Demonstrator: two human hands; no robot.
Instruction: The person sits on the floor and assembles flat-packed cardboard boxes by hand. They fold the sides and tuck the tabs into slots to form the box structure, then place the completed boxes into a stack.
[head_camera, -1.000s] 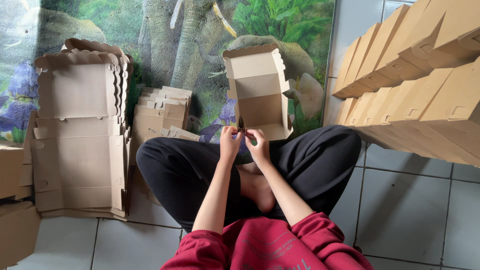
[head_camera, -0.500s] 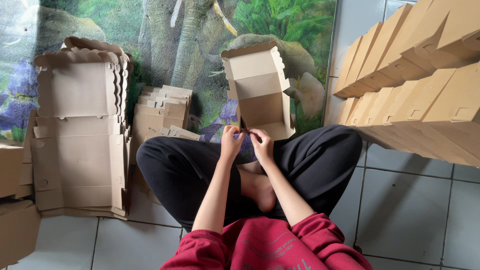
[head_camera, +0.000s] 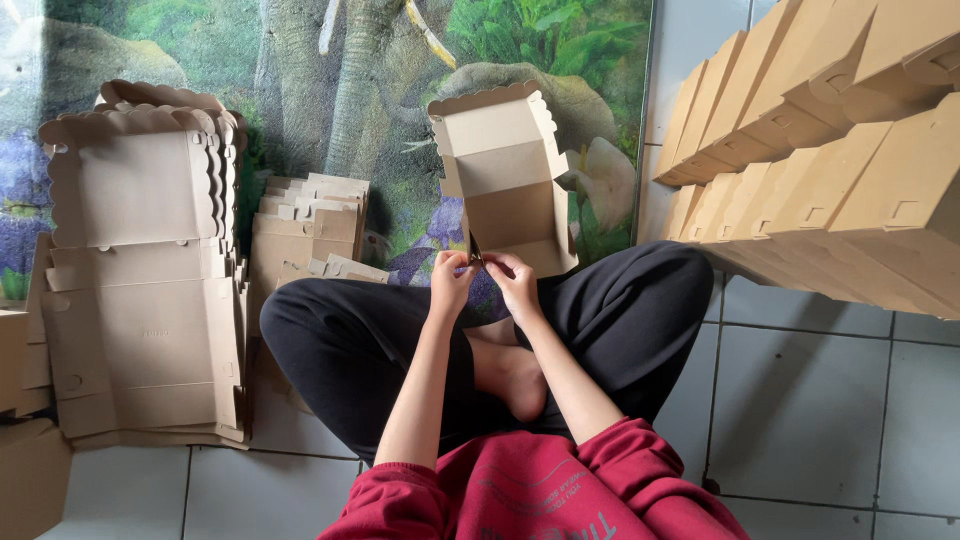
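A half-folded brown cardboard box (head_camera: 505, 180) with a scalloped lid edge stands upright in front of my crossed legs. My left hand (head_camera: 450, 283) and my right hand (head_camera: 515, 282) both pinch its near bottom edge, fingertips almost touching at the corner flap. The lid is tipped back and open, so the inside of the box faces me. My forearms reach out over my black trousers and my bare foot (head_camera: 520, 385).
A thick stack of flat unfolded box blanks (head_camera: 140, 270) lies at the left. A smaller stack of blanks (head_camera: 310, 225) leans against the painted wall behind. Rows of finished folded boxes (head_camera: 830, 160) are piled at the right. White floor tiles (head_camera: 810, 410) show at the right.
The box has turned slightly and shifted a little to the left in my hands. My fingers have moved closer together on its near bottom edge.
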